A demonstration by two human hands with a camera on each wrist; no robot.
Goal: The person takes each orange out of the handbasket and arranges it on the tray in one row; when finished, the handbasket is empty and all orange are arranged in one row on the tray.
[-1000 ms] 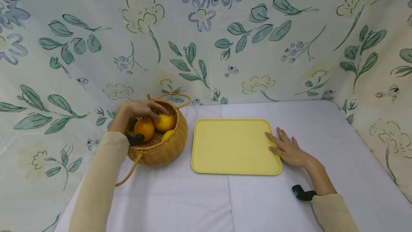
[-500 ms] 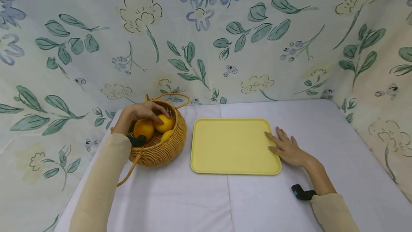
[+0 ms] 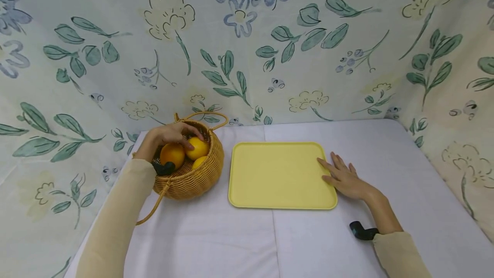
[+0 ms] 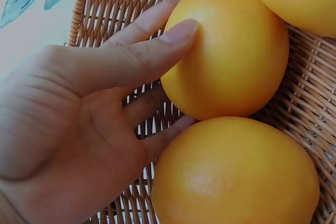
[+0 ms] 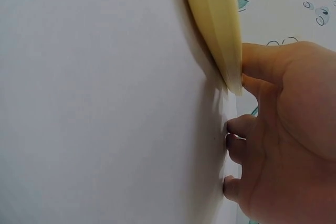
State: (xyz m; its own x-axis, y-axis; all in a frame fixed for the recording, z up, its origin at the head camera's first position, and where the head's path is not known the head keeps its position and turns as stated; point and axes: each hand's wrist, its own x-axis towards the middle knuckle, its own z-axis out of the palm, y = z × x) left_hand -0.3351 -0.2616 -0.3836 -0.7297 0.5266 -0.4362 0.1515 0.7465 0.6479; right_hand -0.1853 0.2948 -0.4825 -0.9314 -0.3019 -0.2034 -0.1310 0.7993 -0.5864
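Observation:
My left hand (image 3: 170, 134) reaches over the left rim into a wicker basket (image 3: 210, 179). Its thumb presses one side of an orange (image 4: 226, 51), and the other fingers go round behind the fruit. From the head view this orange (image 3: 198, 149) is the one at the back right of the basket. Two more oranges lie beside it, a darker-looking one (image 3: 172, 154) and one at the front (image 3: 199, 162). On the right, my right hand (image 3: 347, 182) lies with fingers spread, thumb and index touching the right edge of a yellow tray (image 3: 281, 175); its other fingertips rest on the cloth.
The basket's thin handles (image 3: 216, 113) stick out at the back and front left. A white cloth (image 3: 216, 243) covers the table. Behind it hangs a floral curtain (image 3: 247, 85). Black straps with small cameras (image 3: 362, 231) sit on both wrists.
The left hand has settled lower onto the back-right orange, its thumb now against the fruit. The right hand and the tray have stayed in place.

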